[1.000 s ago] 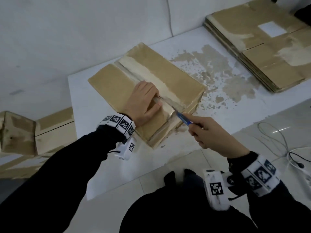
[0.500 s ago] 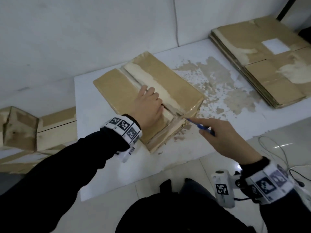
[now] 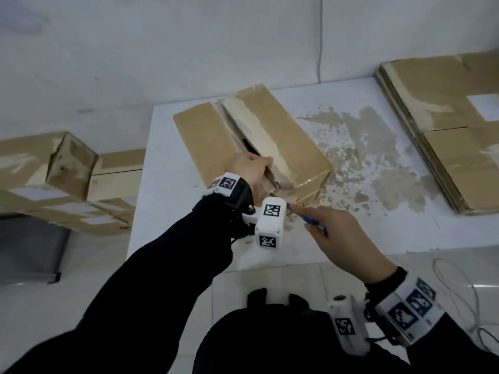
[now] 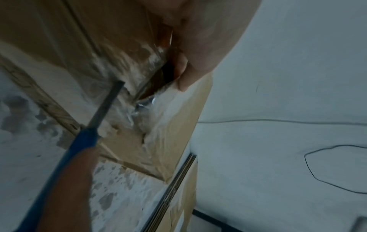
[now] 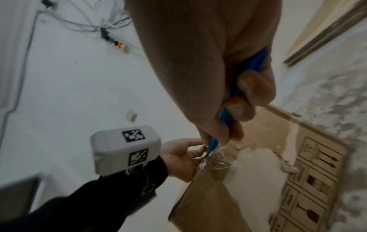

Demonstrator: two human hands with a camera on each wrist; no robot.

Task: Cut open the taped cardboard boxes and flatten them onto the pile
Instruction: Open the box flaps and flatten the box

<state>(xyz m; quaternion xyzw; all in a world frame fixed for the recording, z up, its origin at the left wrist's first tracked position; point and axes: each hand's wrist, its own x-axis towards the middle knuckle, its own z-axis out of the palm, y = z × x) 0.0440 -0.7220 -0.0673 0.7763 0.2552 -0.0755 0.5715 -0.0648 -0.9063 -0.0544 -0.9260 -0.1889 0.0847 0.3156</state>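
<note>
Left hand (image 3: 249, 168) fingers hook into the box (image 3: 251, 139) seam, which runs away from them; right hand (image 3: 343, 238) grips the knife (image 3: 310, 221) just beside.

The white desk (image 3: 351, 233) had brown, flaky patches where its surface was worn, and stood against a pale wall (image 3: 162, 49) with a thin cable (image 3: 321, 36) running down it. Light cords (image 3: 459, 287) looped over the glossy tiled floor (image 3: 270, 276) on the right. In the right wrist view a power strip (image 5: 121, 45) with an orange light lay among tangled wires.
</note>
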